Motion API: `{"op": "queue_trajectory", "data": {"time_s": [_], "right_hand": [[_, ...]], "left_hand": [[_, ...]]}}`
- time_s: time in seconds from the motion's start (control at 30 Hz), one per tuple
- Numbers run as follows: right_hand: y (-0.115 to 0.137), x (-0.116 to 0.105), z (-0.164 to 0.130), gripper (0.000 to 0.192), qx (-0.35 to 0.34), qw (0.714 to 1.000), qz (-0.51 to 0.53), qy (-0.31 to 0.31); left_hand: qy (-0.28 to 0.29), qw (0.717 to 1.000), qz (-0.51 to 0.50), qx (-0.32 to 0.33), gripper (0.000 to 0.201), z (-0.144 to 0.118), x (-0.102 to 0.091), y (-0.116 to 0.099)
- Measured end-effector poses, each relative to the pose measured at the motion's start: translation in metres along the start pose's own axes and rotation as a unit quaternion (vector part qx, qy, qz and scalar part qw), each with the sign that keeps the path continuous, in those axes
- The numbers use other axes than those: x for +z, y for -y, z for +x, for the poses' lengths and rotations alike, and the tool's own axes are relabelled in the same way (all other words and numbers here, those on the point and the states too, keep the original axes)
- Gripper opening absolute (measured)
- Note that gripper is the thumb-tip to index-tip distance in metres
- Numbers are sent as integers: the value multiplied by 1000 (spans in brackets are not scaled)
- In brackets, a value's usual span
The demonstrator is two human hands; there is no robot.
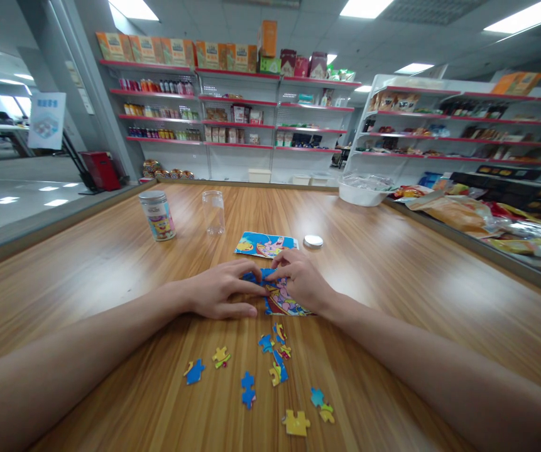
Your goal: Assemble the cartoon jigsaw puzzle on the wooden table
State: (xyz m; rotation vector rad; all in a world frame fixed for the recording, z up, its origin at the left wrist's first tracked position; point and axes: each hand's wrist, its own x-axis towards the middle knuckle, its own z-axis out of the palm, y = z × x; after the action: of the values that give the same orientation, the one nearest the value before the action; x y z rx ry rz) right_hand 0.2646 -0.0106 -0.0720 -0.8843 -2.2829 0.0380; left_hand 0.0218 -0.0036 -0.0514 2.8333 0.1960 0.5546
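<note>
head view: both hands' fingers press the puzzle.

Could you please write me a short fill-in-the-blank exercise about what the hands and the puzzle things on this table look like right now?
1. Both the left hand and the right hand rest on the partly assembled ____.
2. The loose puzzle pieces lie on the wooden table, ____ to the person than the hands.
3. The clear empty jar stands upright with its ____ off.
4. The white lid lies to the ____ of the picture card.

Missing words: puzzle; nearer; lid; right
</note>
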Motion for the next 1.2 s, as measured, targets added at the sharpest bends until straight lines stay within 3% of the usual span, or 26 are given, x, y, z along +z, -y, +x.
{"op": "queue_trajectory", "data": {"time_s": [0.27, 0.63, 0.83, 1.2], "right_hand": [[4, -5, 1, 46, 3, 999, -7, -40], [1, -2, -1, 44, 20, 999, -25, 8], [2, -2, -2, 37, 12, 1000, -24, 9], [6, -4, -1, 40, 25, 1000, -20, -2]], "left_hand": [[-1, 1000, 3, 1, 42, 0, 0, -1], [-3, 1000, 18, -4, 42, 0, 0, -3], [-3, 1000, 21, -4, 42, 0, 0, -2], [-5, 1000, 6, 2, 42, 1, -1, -3]]}}
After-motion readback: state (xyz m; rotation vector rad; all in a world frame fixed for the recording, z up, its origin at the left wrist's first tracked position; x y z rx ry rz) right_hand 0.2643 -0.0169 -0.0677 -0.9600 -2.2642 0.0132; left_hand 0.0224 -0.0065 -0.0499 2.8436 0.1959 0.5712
